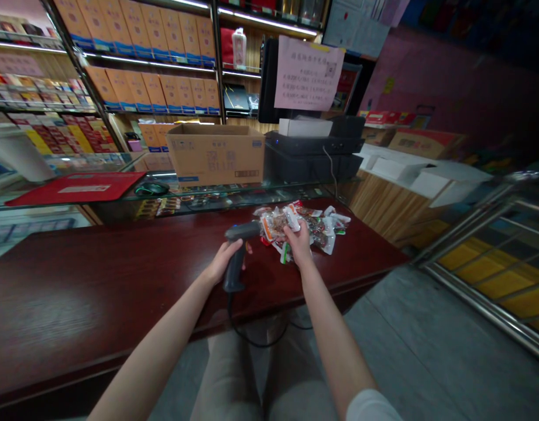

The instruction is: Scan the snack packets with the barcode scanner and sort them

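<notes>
The left hand (224, 259) wraps its fingers round the scanner (234, 270), presumably so its head aims at three o'clock, toward the packet (274, 223); the right hand (299, 244) pinches that packet between thumb and fingers, seemingly to present it to the scanner; it sits over the pile (324, 237) on the table (120, 263), at two o'clock from the scanner; it looks clear, shiny and crinkled, brownish inside, with white and orange patches.

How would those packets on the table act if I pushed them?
The packets might slide, since they look shiny. They'd probably spread apart, because they're loosely heaped. They may also feel a bit floppy, as they look crinkled.
</notes>
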{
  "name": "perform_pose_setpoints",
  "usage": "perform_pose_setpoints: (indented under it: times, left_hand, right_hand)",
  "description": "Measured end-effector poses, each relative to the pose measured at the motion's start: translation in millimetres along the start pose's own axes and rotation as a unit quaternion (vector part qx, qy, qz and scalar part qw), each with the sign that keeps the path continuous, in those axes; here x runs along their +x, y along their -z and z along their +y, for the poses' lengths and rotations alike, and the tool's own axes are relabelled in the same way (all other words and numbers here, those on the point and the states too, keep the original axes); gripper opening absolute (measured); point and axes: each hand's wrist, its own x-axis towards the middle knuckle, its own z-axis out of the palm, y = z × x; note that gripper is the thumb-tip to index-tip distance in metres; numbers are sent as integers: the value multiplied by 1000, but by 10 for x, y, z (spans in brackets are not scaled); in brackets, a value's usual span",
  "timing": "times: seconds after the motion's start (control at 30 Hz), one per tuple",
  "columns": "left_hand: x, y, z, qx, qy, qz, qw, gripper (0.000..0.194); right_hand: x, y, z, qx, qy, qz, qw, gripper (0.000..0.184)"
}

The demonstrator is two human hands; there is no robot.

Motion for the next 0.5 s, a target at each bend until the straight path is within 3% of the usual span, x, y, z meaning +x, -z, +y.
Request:
perform_pose_setpoints:
  times: [0.2,0.33,0.43,0.5]
  left_hand:
    - [4,-42,-1,35,20,0,999,56]
    - [-15,-19,-27,9,18,20,1000,57]
    - [-31,22,-21,-4,0,29,1000,56]
    - [-30,50,-3,-21,-11,42,999,55]
  right_hand:
    - [-21,0,60,-45,17,-18,999,32]
    - [-19,18,118,-68,66,-7,995,41]
    - [-22,53,133,-139,124,15,982,51]
    - [-18,65,117,-227,148,11,963,48]
